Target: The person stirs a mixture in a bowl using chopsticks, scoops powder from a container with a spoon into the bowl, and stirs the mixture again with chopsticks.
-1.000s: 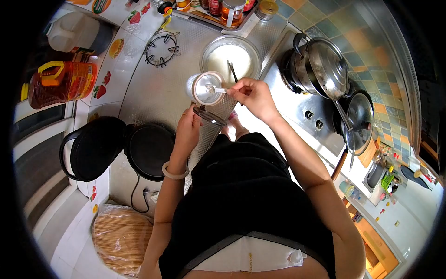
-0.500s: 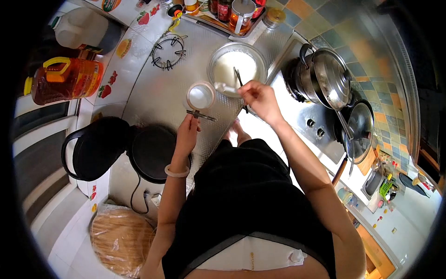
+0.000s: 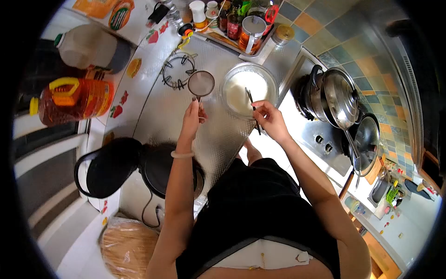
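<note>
My left hand is closed on a small round jar, whose dark-rimmed glass lid now covers its top. To its right, a clear bowl of pale, creamy liquid stands on the metal counter. Dark chopsticks lean across the bowl's near right rim, tips in the liquid. My right hand has thumb and fingertips closed around the chopsticks. The small white spoon is not visible in this view.
Beyond the bowl are a tray of bottles and a glass pitcher. Left are a burner ring, an oil jug and an open electric pan. A lidded pot sits on the stove at right.
The jar's lid has swung shut, and my left hand has moved it up the counter. My right hand no longer shows the white spoon and has come to the chopsticks. The camera view has shifted.
</note>
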`<state>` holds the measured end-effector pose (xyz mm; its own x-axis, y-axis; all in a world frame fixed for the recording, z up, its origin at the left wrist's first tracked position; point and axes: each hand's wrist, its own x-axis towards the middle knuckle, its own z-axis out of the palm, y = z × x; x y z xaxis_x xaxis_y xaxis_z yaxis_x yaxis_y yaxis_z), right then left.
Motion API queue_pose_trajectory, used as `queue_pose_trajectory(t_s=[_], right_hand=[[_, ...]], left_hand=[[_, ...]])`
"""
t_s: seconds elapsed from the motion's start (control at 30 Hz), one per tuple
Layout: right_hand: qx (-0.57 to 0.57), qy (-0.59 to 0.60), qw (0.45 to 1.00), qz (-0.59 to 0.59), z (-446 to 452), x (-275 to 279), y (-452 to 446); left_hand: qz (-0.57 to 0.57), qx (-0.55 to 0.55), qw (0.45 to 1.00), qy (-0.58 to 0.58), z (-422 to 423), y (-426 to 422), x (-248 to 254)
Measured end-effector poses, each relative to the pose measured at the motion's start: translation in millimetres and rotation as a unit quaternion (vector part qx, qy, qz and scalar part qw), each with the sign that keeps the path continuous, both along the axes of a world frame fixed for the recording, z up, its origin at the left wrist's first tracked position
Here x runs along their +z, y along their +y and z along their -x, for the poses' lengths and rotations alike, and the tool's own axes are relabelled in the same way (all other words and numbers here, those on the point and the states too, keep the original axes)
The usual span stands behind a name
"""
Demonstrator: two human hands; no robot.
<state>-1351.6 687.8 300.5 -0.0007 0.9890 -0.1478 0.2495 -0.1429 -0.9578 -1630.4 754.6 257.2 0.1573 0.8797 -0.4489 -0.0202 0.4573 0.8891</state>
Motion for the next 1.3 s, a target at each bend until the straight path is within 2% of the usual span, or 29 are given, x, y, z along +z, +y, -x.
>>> queue_pose_trajectory(t_s=[0.2,0.3,0.4,0.53,0.67,0.77,0.8,0.9,0.97,1.03,1.1,1.17,1.2,1.3], right_hand=[[-0.043,-0.046,0.996,0.061,-12.6,-7.7,0.7],[-0.031,-0.119,0.991,-0.059,-18.3,-16.6,-1.8],[-0.011,-0.222,0.971,-0.089,-22.1,-18.3,-8.6],[0.028,-0.337,0.936,-0.1,-26.9,-23.8,-16.9],[0.079,-0.383,0.916,-0.095,-30.5,-33.4,-26.1],[0.116,-0.407,0.903,-0.072,-33.3,-47.3,-27.1],[0.124,-0.407,0.902,-0.076,-33.0,-51.8,-26.4],[0.129,-0.398,0.902,-0.111,-26.1,-58.4,-20.7],[0.104,-0.38,0.905,-0.161,-18.6,-59.1,-14.7],[-0.01,-0.369,0.906,-0.207,-9.6,-52.7,-2.6],[-0.091,-0.161,0.969,-0.164,-10.6,-63.0,12.2],[-0.137,-0.077,0.975,-0.154,-15.1,-71.8,22.4],[-0.152,-0.078,0.966,-0.193,-16.2,-76.5,29.1],[-0.114,-0.047,0.978,-0.165,-3.9,-60.4,20.0]], left_hand=[[0.006,0.002,1.0,-0.006,-21.4,98.3,-44.3],[0.012,0.007,1.0,-0.021,-35.2,131.4,-58.8],[0.035,0.011,0.999,-0.013,-49.8,157.7,-72.8],[0.058,0.013,0.997,-0.047,-58.3,179.1,-90.4],[0.051,0.018,0.998,-0.037,-60.2,189.6,-105.2],[0.041,0.057,0.996,-0.049,-61.3,182.1,-97.7],[0.036,0.102,0.993,-0.041,-59.6,175.6,-96.5],[-0.033,0.053,0.998,-0.029,-41.2,128.1,-117.4],[0.08,0.026,0.995,-0.055,-39.4,80.9,-102.3],[0.207,-0.081,0.967,-0.124,-51.0,23.9,-63.8],[0.228,-0.086,0.952,-0.185,-67.0,4.4,-53.8],[0.228,-0.1,0.939,-0.236,-76.8,-2.9,-56.8],[0.223,-0.11,0.934,-0.258,-82.8,-3.8,-62.9],[0.251,-0.094,0.923,-0.275,-97.8,-3.6,-106.6]])
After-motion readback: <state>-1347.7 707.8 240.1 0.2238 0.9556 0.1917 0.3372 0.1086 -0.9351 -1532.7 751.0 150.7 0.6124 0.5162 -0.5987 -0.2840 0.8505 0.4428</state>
